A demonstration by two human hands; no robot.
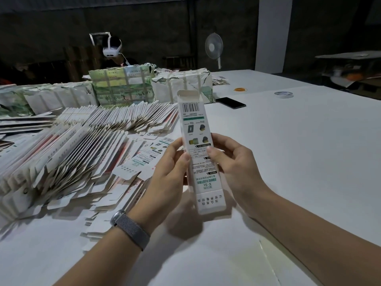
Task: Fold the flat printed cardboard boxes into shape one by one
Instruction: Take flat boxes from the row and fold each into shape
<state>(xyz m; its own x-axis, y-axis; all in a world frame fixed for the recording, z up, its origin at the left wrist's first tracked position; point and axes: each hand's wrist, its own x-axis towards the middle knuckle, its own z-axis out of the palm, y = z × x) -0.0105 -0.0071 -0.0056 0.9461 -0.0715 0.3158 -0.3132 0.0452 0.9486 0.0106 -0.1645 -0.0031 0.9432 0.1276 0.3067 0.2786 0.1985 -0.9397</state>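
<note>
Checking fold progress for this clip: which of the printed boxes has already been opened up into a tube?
The box held up between the left hand and right hand. It is opened up with end flaps unfolded; the boxes in the pile to the left lie flat.

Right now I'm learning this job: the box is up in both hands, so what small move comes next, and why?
Probably tuck in the far-end flap. The box already looks squared into a tube, held by the left hand and right hand at mid-length, while that flap stands open and the near-end flap is also unfolded.
</note>
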